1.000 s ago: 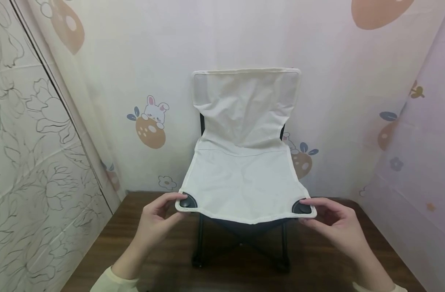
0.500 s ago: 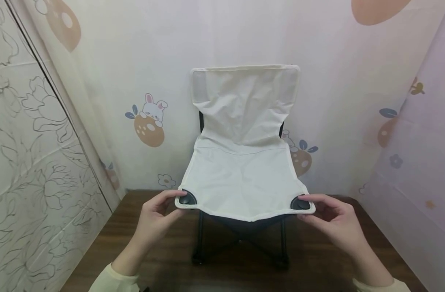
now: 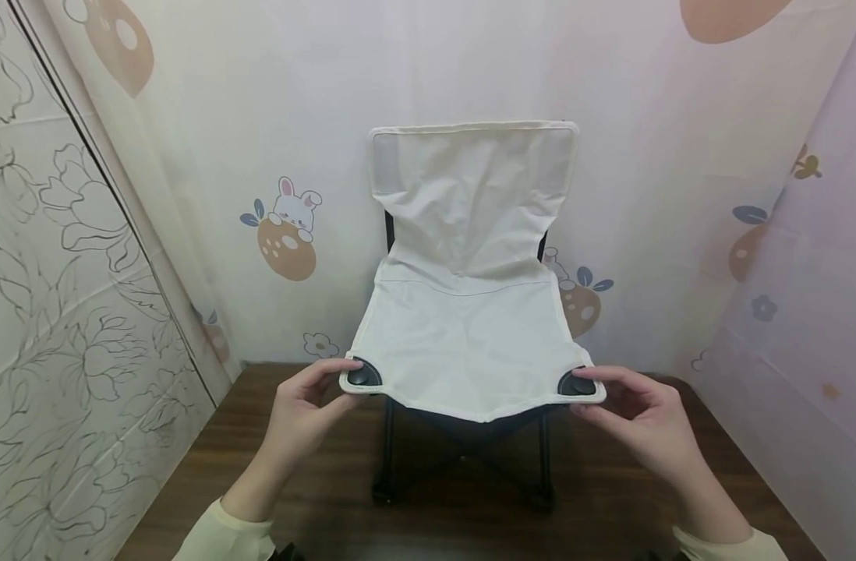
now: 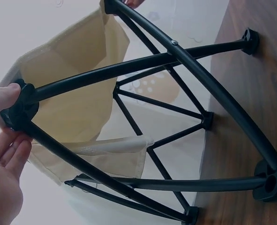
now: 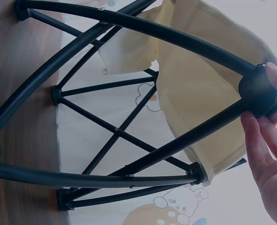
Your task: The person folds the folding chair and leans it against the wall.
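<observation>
A small folding chair (image 3: 470, 335) with off-white fabric seat and back stands unfolded, facing me. Its black tube legs (image 4: 105, 75) cross beneath the seat. At the seat's front left corner my left hand (image 3: 305, 401) pinches the black corner piece (image 3: 363, 375), thumb and fingers on opposite sides of it. My right hand (image 3: 642, 413) grips the front right corner piece (image 3: 578, 383) the same way. Both wrist views show the plastic joints under those corners, the left joint (image 4: 23, 105) and the right joint (image 5: 260, 91), between thumb and fingers.
The chair's feet (image 4: 269, 180) rest on a dark brown wooden tabletop (image 3: 316, 499). A curtain (image 3: 224, 101) printed with rabbits and carrot shapes hangs close behind. A flower-patterned panel (image 3: 63, 312) borders the left side, and another pale curtain (image 3: 807, 327) the right.
The chair's front corners, with both hands on them, sit slightly higher in the view than before. The camera view has shifted a little too. Both hands keep their grip.
</observation>
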{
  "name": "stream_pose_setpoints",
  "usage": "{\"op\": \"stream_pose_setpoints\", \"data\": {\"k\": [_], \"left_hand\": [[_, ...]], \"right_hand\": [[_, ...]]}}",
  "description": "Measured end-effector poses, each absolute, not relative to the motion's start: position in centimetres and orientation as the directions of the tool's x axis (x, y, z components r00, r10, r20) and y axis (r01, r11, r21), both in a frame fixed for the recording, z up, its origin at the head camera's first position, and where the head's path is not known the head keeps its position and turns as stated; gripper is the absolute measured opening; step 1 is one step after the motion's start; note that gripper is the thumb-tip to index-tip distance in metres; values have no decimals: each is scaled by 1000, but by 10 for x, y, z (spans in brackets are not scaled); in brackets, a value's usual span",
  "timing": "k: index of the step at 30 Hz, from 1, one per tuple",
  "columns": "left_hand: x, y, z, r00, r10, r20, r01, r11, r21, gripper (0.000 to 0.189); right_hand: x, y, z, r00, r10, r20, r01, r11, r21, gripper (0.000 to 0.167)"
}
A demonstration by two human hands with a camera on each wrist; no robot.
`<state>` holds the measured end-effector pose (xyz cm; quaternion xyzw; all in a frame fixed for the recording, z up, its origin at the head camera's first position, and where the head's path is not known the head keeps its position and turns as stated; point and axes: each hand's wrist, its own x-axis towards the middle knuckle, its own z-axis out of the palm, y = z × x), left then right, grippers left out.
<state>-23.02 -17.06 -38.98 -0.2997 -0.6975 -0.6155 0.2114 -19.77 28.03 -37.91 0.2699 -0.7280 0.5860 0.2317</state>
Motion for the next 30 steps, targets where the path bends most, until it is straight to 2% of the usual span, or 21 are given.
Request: {"op": "stream_pose_setpoints", "data": {"k": [10, 30], "left_hand": [[-232, -168, -388, -717, 151, 681, 693, 47, 719, 39], [-236, -164, -385, -737, 150, 659, 670, 31, 742, 37]], "right_hand": [[-201, 278, -378, -743, -120, 658, -669, 157, -726, 51], [-206, 277, -374, -722, -148, 675, -692, 152, -706, 49]]}}
